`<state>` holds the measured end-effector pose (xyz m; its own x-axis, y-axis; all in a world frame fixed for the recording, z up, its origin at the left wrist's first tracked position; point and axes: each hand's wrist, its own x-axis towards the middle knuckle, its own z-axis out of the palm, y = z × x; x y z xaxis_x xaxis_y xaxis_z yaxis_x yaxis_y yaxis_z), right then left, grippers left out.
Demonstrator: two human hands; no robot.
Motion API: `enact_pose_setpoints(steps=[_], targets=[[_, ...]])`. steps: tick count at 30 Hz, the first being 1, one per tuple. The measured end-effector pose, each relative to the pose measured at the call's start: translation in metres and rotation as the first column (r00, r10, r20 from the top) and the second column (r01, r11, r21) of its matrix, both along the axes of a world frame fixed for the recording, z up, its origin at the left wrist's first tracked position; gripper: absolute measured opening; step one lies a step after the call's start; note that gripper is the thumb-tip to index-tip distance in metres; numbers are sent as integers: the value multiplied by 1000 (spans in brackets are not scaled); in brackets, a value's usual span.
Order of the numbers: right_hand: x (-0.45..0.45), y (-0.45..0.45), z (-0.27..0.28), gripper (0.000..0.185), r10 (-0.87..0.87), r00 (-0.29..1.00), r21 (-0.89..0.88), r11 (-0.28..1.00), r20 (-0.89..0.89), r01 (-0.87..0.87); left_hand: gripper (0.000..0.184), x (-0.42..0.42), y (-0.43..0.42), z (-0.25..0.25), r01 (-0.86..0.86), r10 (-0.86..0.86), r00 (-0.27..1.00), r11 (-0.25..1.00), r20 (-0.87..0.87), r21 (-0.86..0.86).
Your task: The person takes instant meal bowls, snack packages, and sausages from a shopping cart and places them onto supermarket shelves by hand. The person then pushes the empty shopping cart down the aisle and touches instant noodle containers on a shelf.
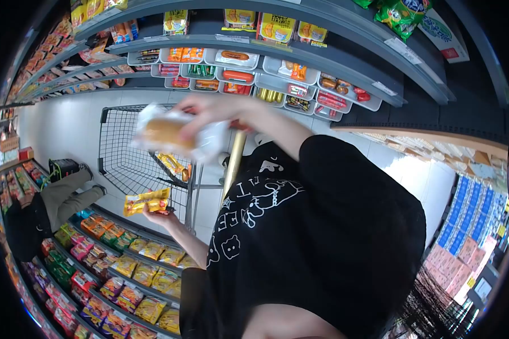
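My right hand (201, 116) is closed on a clear plastic food pack (163, 133) with a long tan item inside, blurred by motion. It holds the pack over the wire shopping cart (121, 127). Lower down, beside the cart's near side, my left hand (163, 214) grips a yellow snack packet (147, 201) from below. Inside the cart lies another yellow packet (169, 164). A long pale gold tube-like thing (235, 161) is next to the cart handle, partly hidden by my shirt.
Shelf trays (237, 76) of packed sausages line the far side. Yellow snack bags (147, 274) fill racks at lower left. A person (56, 209) in a black top and khaki trousers is at the left. Stacked blue-and-white cartons (466, 214) stand at right.
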<state>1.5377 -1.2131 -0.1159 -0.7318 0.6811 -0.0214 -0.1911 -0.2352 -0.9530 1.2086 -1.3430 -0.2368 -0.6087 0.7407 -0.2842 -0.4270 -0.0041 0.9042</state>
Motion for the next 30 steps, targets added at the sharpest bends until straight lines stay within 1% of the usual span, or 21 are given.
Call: enact_pose_setpoints(steps=[1,2,3,5,6,7,8,10,11,12,13,14,15,20,22,24,25,26,27,28,30], targets=[[35,0,-6,62,-49,987,139,990,153,28,58,6,-6,6,-13,13,1000,1000,-12,-1],[71,-7,-11,64,-139,952,145,984,274,102,58,6,-12,1,-15,15,999,1000,-47,14],[105,-15,-23,67,-130,936,-47,987,327,154,58,14,-19,-3,-37,38,998,999,-43,14],[150,-37,-67,74,-310,796,-182,870,520,458,58,29,-33,-6,-45,46,998,999,-50,27],[169,-42,-125,69,-352,779,-345,747,519,568,58,35,-37,-5,-61,61,998,998,-14,0],[182,-41,-183,65,-390,752,-489,583,532,649,57,35,-42,-8,-89,89,996,996,-8,-5],[189,-37,-212,65,-363,760,-486,603,539,633,57,36,-47,-11,-104,104,995,994,4,-16],[200,-31,-254,70,-484,672,-392,560,561,730,57,40,-51,-15,-102,103,995,994,19,-34],[208,-24,-277,70,-468,683,-395,574,561,718,56,50,-53,-12,-145,145,989,989,20,-33],[216,-13,-297,66,-522,651,-391,528,551,754,56,51,-56,-14,-113,113,994,993,-2,-41],[215,-5,-291,62,-572,617,-388,480,541,786,56,51,-58,-16,-81,80,997,995,-23,-51],[222,6,-282,54,-552,512,-299,432,658,851,55,52,-60,-18,-88,86,995,995,-43,-43],[226,12,-288,54,-546,521,-300,445,656,844,55,52,-61,-20,-83,81,995,996,-53,-33],[241,26,-306,38,-562,315,-51,435,765,899,58,61,-65,-19,-36,35,999,999,-12,-41],[224,5,-295,23,-770,335,-93,341,543,935,58,60,-65,-21,-42,43,999,999,9,-32],[212,-14,-295,21,-694,443,-111,469,567,876,58,62,-69,-19,-33,35,999,998,25,-53],[200,-25,-271,9,-594,459,-80,552,661,830,57,75,-67,-6,-64,66,997,996,40,-56],[191,-31,-271,8,-689,391,177,599,610,781,57,79,-68,0,-48,51,997,997,56,-55],[184,-35,-275,7,-779,343,424,589,525,688,57,82,-69,4,-31,35,997,998,72,-53],[173,-39,-255,7,-772,364,425,604,521,674,58,86,-71,7,21,-19,993,1000,119,-20],[137,-47,-153,5,-841,402,386,528,362,756,60,100,-67,18,35,-37,998,999,56,35]])
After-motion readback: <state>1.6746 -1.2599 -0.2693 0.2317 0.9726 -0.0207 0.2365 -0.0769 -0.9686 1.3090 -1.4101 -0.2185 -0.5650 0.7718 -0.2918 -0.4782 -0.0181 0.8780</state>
